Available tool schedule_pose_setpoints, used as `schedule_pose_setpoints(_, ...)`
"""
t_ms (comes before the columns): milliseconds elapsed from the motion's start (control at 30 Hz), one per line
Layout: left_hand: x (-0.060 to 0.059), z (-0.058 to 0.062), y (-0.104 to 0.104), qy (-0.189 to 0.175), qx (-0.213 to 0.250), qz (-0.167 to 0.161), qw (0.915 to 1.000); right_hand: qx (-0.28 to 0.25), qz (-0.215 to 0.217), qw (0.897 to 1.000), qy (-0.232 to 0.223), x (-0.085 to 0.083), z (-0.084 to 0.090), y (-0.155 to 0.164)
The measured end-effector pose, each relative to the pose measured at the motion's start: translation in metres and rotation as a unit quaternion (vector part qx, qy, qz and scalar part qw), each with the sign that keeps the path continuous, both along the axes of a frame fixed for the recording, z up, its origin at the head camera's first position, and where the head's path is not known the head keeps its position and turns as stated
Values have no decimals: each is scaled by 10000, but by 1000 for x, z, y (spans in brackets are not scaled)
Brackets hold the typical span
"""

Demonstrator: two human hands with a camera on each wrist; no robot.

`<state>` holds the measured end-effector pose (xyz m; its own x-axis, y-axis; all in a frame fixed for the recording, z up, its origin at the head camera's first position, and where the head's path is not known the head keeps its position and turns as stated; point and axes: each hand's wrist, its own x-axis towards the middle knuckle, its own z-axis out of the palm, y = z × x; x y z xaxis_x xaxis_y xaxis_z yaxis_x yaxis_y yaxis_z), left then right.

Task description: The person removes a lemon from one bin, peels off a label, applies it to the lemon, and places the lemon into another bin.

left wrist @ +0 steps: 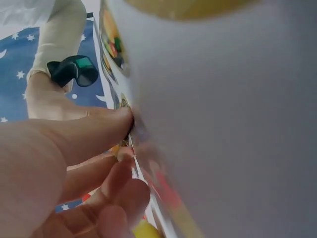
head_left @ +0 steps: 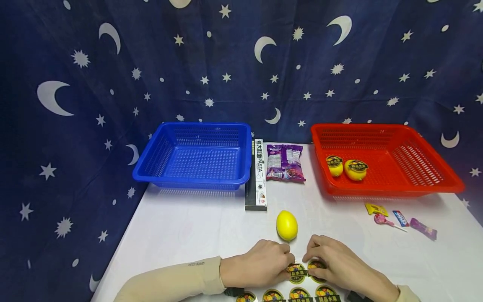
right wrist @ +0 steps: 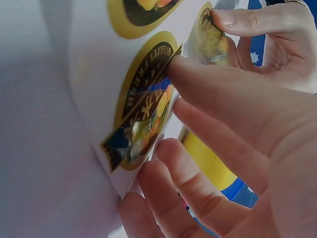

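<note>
A sticker sheet (head_left: 298,289) is lying at the near edge of the white desk (head_left: 188,226), six of its round labels showing, with the left hand (head_left: 260,264) and right hand (head_left: 336,264) both pinching its top edge. One bare lemon (head_left: 287,225) is sitting just beyond the fingers, while two labelled lemons (head_left: 347,167) are resting in the red basket (head_left: 434,184); one blue basket (head_left: 151,174) is standing well to the left

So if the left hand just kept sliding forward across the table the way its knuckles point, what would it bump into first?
Most likely the loose yellow lemon, which lies just beyond the left hand and a little to its right. Depth is hard to judge, so the hand might slip past it toward the pasta box.
</note>
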<state>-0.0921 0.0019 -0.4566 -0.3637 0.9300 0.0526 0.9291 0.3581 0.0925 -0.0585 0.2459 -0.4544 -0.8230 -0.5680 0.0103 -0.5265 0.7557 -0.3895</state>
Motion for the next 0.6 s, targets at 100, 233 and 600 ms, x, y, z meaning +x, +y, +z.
schedule_pose_setpoints(100, 0, 0, 1, -310, 201, 36, 9993, 25, -22, 10000, -38, 0, 0, 0)
schedule_pose_setpoints(233, -2, 1, 0, -987, 458, 111, 9940, 14, -10, 10000, -59, 0, -1, -1)
schedule_pose_setpoints(600, -38, 21, -13, -3824, 2930, 1927, 8549, -821, -898, 9925, 89, -21, 13, -9)
